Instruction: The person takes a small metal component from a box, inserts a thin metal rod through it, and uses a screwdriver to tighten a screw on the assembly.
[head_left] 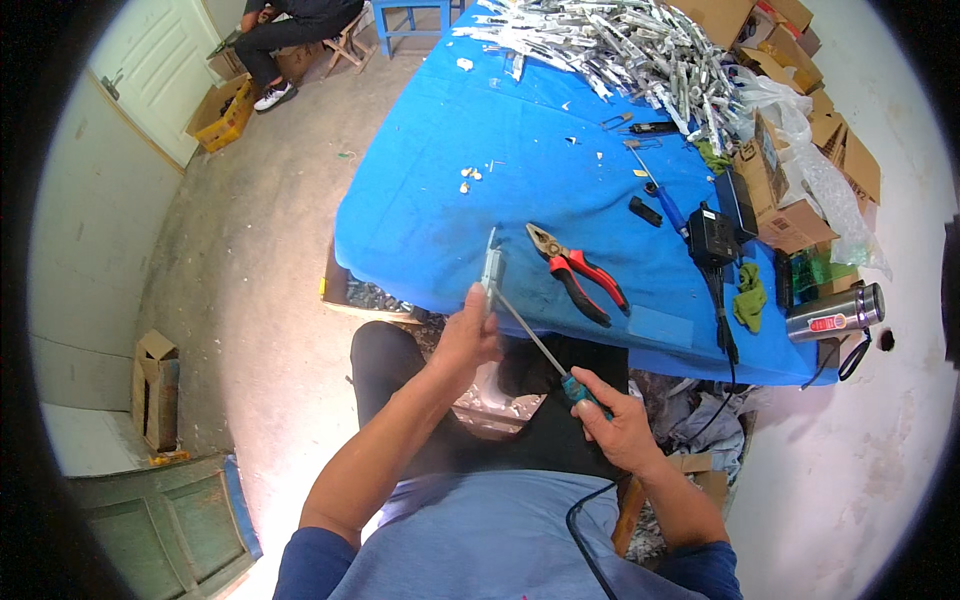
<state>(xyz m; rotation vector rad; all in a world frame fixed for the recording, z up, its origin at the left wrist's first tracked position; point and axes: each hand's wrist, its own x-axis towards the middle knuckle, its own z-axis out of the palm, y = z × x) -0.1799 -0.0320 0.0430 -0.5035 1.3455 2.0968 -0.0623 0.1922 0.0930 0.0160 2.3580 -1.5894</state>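
Note:
At the table's near edge my left hand [468,335] is closed on a narrow pale grey plastic piece [492,266], with a thin tip pointing away from me. My right hand [624,428] grips a screwdriver [541,346] by its teal handle. Its long metal shaft slants up to the left, and its end meets the pale piece just by my left fingers; whether it sits inside the piece I cannot tell. Right of the piece, combination pliers [561,264] with red and black handles lie on the blue cloth [420,215], jaws slightly apart.
A big heap of whitish strip-like pieces [640,45] covers the far end. On the right are a blue-handled screwdriver [672,212], a black adapter [712,238], a green rag [749,297], a steel flask [836,312] and cardboard boxes [775,190]. Another person [290,35] sits far left.

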